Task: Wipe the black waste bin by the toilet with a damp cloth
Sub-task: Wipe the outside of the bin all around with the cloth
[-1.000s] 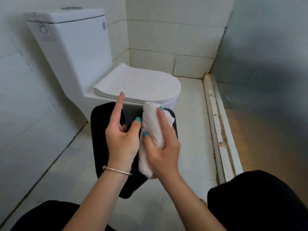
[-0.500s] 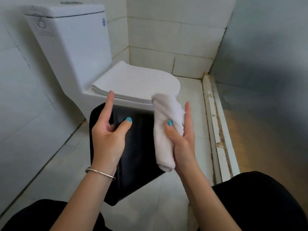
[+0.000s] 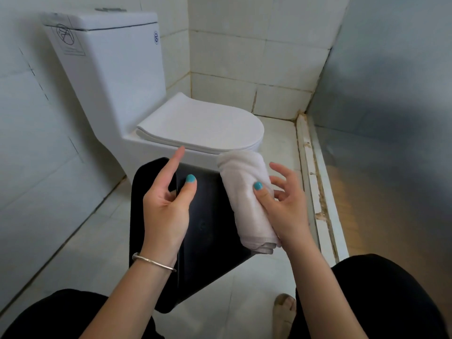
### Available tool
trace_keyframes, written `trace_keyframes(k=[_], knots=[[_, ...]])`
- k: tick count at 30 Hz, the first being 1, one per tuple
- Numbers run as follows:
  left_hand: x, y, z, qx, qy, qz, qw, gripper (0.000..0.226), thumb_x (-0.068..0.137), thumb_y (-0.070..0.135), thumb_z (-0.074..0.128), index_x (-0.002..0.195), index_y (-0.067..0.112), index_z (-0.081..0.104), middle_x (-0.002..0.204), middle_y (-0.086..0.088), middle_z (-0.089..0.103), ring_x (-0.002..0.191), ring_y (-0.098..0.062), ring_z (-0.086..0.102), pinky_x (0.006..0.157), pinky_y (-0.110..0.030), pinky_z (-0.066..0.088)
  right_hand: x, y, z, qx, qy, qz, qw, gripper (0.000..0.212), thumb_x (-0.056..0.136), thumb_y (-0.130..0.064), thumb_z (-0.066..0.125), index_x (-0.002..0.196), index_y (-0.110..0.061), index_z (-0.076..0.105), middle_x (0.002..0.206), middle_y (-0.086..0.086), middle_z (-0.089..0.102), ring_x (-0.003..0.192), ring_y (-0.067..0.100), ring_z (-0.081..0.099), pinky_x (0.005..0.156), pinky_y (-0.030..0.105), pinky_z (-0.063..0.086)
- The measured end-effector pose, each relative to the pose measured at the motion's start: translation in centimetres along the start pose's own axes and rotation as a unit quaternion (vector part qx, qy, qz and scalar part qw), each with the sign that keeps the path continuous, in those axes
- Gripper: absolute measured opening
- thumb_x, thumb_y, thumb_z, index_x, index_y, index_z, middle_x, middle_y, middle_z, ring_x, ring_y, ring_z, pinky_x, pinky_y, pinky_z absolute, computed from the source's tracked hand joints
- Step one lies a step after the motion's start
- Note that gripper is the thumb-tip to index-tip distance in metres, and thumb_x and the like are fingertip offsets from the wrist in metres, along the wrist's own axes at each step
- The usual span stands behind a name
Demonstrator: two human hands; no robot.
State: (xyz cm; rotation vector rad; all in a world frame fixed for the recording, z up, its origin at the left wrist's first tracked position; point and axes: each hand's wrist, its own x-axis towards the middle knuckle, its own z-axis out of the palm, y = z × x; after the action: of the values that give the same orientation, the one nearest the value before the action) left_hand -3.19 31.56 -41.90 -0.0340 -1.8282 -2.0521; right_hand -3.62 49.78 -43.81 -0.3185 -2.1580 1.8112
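Observation:
The black waste bin (image 3: 208,223) lies tilted on the floor in front of the toilet (image 3: 200,123), its far end near the toilet bowl. My left hand (image 3: 166,206) is over the bin's left part with index finger and thumb straight and the other fingers loosely curled by the bin's corner edge. I cannot tell whether it touches the bin. My right hand (image 3: 286,209) holds a rolled white cloth (image 3: 247,192) over the bin's right edge. Its thumb presses the cloth against the palm and its fingers are spread.
A white tiled wall runs along the left and back. A raised, stained threshold (image 3: 315,192) and a grey panel (image 3: 391,118) bound the right side. My knees in black trousers are at the bottom corners, with a foot (image 3: 285,311) on the tiled floor.
My right hand has carried the cloth to the right, from the bin's middle to its right edge, and spread its fingers. My left hand shifted slightly left; the bin barely moved.

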Motion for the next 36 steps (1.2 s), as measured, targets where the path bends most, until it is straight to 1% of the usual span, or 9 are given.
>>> trace_keyframes(k=[3,5,10,15,21,25,29,32,36], knots=[[-0.1,0.3,-0.3,0.002,0.002,0.002,1.000,0.054,0.091,0.000,0.058,0.120,0.046,0.056,0.079,-0.004,0.037,0.040,-0.006,0.021,0.044,-0.009,0.025,1.0,0.7,-1.1,0.210,-0.008,0.160,0.965,0.063,0.080,-0.006,0.077,0.135,-0.020,0.050,0.118,0.011,0.065,0.101,0.028,0.069,0.088,0.048,0.057],[-0.1,0.2,-0.3,-0.003,0.010,-0.001,1.000,0.053,0.091,0.000,0.057,0.123,0.043,0.056,0.068,-0.001,0.035,0.039,-0.006,0.020,0.042,-0.008,0.024,1.3,0.9,-1.2,0.210,-0.054,0.193,0.957,0.043,0.087,-0.007,0.069,0.128,-0.008,0.057,0.112,0.017,0.069,0.098,0.032,0.070,0.085,0.050,0.057],[-0.4,-0.3,0.4,0.007,0.024,-0.016,1.000,0.051,0.092,0.001,0.057,0.123,0.042,0.058,0.049,0.015,0.020,0.040,-0.005,0.019,0.040,-0.009,0.025,-0.2,1.3,0.4,0.130,-0.091,0.131,0.979,0.048,0.079,-0.042,0.076,0.116,-0.018,0.056,0.110,0.009,0.069,0.092,0.020,0.068,0.077,0.039,0.055],[0.1,-0.2,0.5,0.006,0.034,-0.021,0.999,0.048,0.094,0.003,0.054,0.121,0.043,0.057,0.045,0.013,0.023,0.041,-0.005,0.020,0.040,-0.009,0.025,-1.1,0.5,0.9,0.078,-0.014,-0.049,0.996,0.035,0.083,-0.032,0.074,0.108,-0.023,0.052,0.105,0.008,0.063,0.093,0.025,0.064,0.078,0.042,0.055],[0.3,-0.1,0.5,-0.024,0.027,-0.024,0.999,0.046,0.093,-0.002,0.054,0.122,0.033,0.058,0.060,0.025,0.045,0.053,0.013,0.048,0.058,0.002,0.038,-0.9,-1.3,-0.4,0.243,-0.095,0.067,0.963,0.024,0.098,-0.029,0.051,0.109,-0.010,0.060,0.081,-0.003,0.070,0.068,0.009,0.067,0.056,0.022,0.054],[-0.3,-0.3,0.4,-0.037,0.001,-0.035,0.999,0.048,0.092,0.001,0.056,0.121,0.039,0.061,0.055,0.021,0.036,0.046,0.005,0.041,0.051,-0.003,0.035,0.7,-0.4,0.7,0.033,-0.018,0.029,0.999,0.038,0.090,-0.029,0.068,0.121,-0.025,0.047,0.105,0.000,0.062,0.079,0.004,0.061,0.059,0.015,0.048],[-0.7,-0.3,0.5,-0.028,-0.003,-0.033,0.999,0.049,0.093,0.001,0.055,0.126,0.037,0.059,0.053,0.013,0.023,0.041,-0.004,0.021,0.042,-0.008,0.026,0.3,0.5,1.5,-0.121,0.127,-0.085,0.981,0.040,0.086,-0.024,0.073,0.116,-0.034,0.049,0.107,-0.010,0.048,0.086,-0.012,0.047,0.066,0.002,0.038],[-0.9,-0.1,0.4,-0.031,-0.001,-0.025,0.999,0.048,0.093,0.001,0.055,0.127,0.035,0.059,0.056,0.003,0.023,0.043,-0.005,0.020,0.042,-0.009,0.024,-0.3,0.8,1.6,-0.097,0.172,-0.089,0.976,0.034,0.083,-0.027,0.075,0.109,-0.038,0.055,0.105,-0.016,0.053,0.090,-0.015,0.049,0.076,0.000,0.036],[-0.6,0.3,0.2,-0.044,0.003,0.000,0.999,0.046,0.093,0.000,0.054,0.125,0.033,0.058,0.068,0.001,0.040,0.044,-0.001,0.033,0.050,-0.002,0.035,1.3,-0.1,-2.3,0.092,0.227,0.070,0.967,0.053,0.075,-0.032,0.082,0.120,-0.018,0.057,0.113,-0.008,0.065,0.099,0.009,0.064,0.084,0.029,0.053]])
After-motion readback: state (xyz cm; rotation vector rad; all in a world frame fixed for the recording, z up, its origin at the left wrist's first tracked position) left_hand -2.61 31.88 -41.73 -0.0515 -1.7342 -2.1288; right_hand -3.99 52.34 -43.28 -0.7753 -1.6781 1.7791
